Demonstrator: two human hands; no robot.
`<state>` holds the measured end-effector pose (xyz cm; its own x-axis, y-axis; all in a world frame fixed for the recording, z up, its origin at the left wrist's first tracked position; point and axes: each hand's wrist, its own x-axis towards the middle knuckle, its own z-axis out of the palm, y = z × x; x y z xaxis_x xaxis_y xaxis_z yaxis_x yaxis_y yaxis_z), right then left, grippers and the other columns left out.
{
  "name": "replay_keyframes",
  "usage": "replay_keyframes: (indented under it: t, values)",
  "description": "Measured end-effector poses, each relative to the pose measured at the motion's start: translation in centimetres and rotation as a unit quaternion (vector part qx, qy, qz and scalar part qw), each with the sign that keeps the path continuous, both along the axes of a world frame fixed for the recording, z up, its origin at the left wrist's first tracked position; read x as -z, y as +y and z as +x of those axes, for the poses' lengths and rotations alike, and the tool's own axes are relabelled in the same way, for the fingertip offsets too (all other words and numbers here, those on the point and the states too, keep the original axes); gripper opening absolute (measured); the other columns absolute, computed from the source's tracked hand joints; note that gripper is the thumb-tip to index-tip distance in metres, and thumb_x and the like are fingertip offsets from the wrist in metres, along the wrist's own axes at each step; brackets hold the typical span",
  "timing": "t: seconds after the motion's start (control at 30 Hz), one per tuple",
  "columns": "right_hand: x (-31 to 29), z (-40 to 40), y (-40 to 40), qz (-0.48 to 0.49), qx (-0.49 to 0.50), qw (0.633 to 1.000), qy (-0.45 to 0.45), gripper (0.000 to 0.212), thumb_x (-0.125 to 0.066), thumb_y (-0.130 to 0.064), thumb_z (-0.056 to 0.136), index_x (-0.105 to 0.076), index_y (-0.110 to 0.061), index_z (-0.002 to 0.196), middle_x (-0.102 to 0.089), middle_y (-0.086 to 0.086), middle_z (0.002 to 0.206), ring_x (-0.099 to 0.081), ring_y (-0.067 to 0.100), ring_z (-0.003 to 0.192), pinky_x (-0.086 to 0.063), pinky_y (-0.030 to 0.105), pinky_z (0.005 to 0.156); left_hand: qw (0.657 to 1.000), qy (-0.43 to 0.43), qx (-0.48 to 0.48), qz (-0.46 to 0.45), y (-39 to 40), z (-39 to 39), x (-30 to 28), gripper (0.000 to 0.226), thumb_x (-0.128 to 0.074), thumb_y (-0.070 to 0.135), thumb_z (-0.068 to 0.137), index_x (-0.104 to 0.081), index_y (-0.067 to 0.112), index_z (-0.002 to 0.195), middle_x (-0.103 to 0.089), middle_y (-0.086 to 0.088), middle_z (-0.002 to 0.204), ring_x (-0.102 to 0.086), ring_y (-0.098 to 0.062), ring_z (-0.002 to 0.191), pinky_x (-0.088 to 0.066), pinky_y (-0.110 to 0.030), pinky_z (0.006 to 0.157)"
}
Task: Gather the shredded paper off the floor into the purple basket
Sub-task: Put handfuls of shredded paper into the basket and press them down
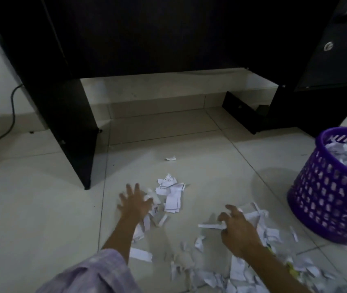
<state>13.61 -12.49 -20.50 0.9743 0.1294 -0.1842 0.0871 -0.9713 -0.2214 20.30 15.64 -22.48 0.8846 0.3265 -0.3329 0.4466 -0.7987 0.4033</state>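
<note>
Shredded paper point(171, 195) strewn over the pale tiled floor point(41, 208), thickest toward the near right, with one stray scrap point(170, 158) lying apart, farther out toward the dark desk point(147, 34). Left hand point(134, 203) flat and low over the scraps, fingers point(129, 189) spread wide and straight, gripping nothing, a lilac sleeve point(96, 273) behind it. Right hand point(239, 229) among the strips, fingers point(232, 209) curled (a white strip point(210, 226) pinched at the thumb side, though blurred). Purple basket point(325, 199) standing on the floor at the right, well apart from the left hand, nearer the right, already heaped with shreds. Black cable point(1, 132) trailing along the floor at far left.
</note>
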Motion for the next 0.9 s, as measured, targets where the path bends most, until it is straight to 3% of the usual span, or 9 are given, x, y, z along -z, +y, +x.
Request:
replay_keyframes:
  t: [0.07, 0.17, 0.27, 0.3, 0.37, 0.53, 0.6, 0.73, 0.9]
  values:
    - [0.7, -0.4, 0.8, 0.025, -0.017, 0.999, 0.016, 0.036, -0.047, -0.019, 0.092, -0.049, -0.023, 0.128, -0.015, -0.001, 0.156, -0.031, 0.019, 0.139, -0.04, 0.026, 0.104, 0.997, 0.031, -0.026, -0.061, 2.2, 0.6, 1.6, 0.072, -0.043, 0.049, 0.095, -0.009, 0.022, 0.152, -0.003, -0.008, 0.161, -0.011, -0.035, 0.146, -0.012, -0.045, 0.117]
    - [1.7, -0.6, 1.0, 0.054, -0.014, 0.998, 0.031, 0.037, -0.047, -0.017, 0.091, -0.051, -0.024, 0.127, -0.016, -0.002, 0.157, -0.027, 0.018, 0.142, -0.033, 0.025, 0.111, 0.997, 0.057, 0.045, -0.03, 2.3, 1.1, 3.2, 0.057, -0.045, 0.048, 0.095, -0.034, 0.021, 0.145, -0.033, -0.008, 0.151, -0.031, -0.03, 0.138, -0.02, -0.037, 0.114]
    - [2.5, -0.5, 0.6, 0.08, 0.016, 0.996, 0.037, 0.036, -0.047, -0.015, 0.092, -0.052, -0.024, 0.127, -0.023, -0.002, 0.156, -0.027, 0.017, 0.142, -0.026, 0.023, 0.114, 0.992, -0.008, 0.089, -0.09, -0.5, 0.9, 3.2, 0.053, -0.054, 0.043, 0.082, -0.055, 0.013, 0.126, -0.063, -0.01, 0.114, -0.054, -0.031, 0.114, -0.041, -0.033, 0.098]
    - [2.7, -0.6, 0.4, 0.082, 0.025, 0.996, 0.037, 0.035, -0.048, -0.015, 0.092, -0.052, -0.024, 0.127, -0.026, -0.002, 0.154, -0.03, 0.017, 0.141, -0.025, 0.022, 0.114, 0.987, -0.036, 0.105, -0.119, -1.9, 0.7, 3.1, 0.059, -0.052, 0.041, 0.075, -0.057, 0.008, 0.123, -0.065, -0.011, 0.107, -0.057, -0.031, 0.109, -0.043, -0.033, 0.094]
    - [3.3, -1.0, 0.2, 0.086, 0.04, 0.994, 0.045, 0.034, -0.049, -0.015, 0.092, -0.054, -0.023, 0.125, -0.031, -0.001, 0.151, -0.036, 0.017, 0.137, -0.027, 0.022, 0.114, 0.978, -0.048, 0.128, -0.16, -4.4, 0.1, 3.0, 0.064, -0.05, 0.036, 0.07, -0.055, 0.003, 0.124, -0.062, -0.015, 0.116, -0.056, -0.031, 0.113, -0.041, -0.031, 0.094]
    - [3.6, -1.6, 0.3, 0.093, 0.067, 0.993, 0.027, 0.035, -0.049, -0.013, 0.093, -0.053, -0.02, 0.127, -0.039, -0.002, 0.143, -0.044, 0.016, 0.127, -0.034, 0.02, 0.107, 0.958, -0.04, 0.224, -0.175, -9.2, -2.1, 2.6, 0.054, -0.058, 0.021, 0.09, -0.038, 0.007, 0.138, -0.056, -0.012, 0.13, -0.055, -0.029, 0.116, -0.041, -0.03, 0.094]
    - [3.3, -1.8, 0.9, 0.094, 0.08, 0.992, 0.009, 0.034, -0.05, -0.013, 0.094, -0.053, -0.019, 0.127, -0.045, -0.001, 0.139, -0.049, 0.014, 0.122, -0.037, 0.018, 0.104, 0.95, -0.04, 0.256, -0.173, -10.1, -3.2, 2.2, 0.043, -0.055, 0.024, 0.093, -0.05, 0.006, 0.131, -0.06, -0.01, 0.125, -0.057, -0.027, 0.113, -0.042, -0.027, 0.09]
    - [2.5, -2.1, 2.5, 0.104, 0.104, 0.989, -0.032, 0.031, -0.053, -0.013, 0.091, -0.056, -0.017, 0.122, -0.049, 0.0, 0.133, -0.056, 0.015, 0.112, -0.046, 0.02, 0.095, 0.943, -0.027, 0.283, -0.175, -10.0, -4.8, 1.1, 0.026, -0.05, 0.019, 0.094, -0.07, 0.003, 0.094, -0.069, -0.015, 0.101, -0.063, -0.028, 0.096, -0.042, -0.024, 0.075]
    - [1.1, -1.4, 6.8, 0.128, 0.055, 0.989, -0.054, 0.032, -0.053, -0.016, 0.093, -0.057, -0.018, 0.125, -0.046, -0.001, 0.135, -0.056, 0.016, 0.113, -0.045, 0.022, 0.097, 0.959, -0.085, 0.257, -0.083, -5.3, -4.8, -0.1, 0.028, -0.05, 0.02, 0.092, -0.066, 0.01, 0.112, -0.063, -0.01, 0.116, -0.059, -0.026, 0.107, -0.046, -0.03, 0.092]
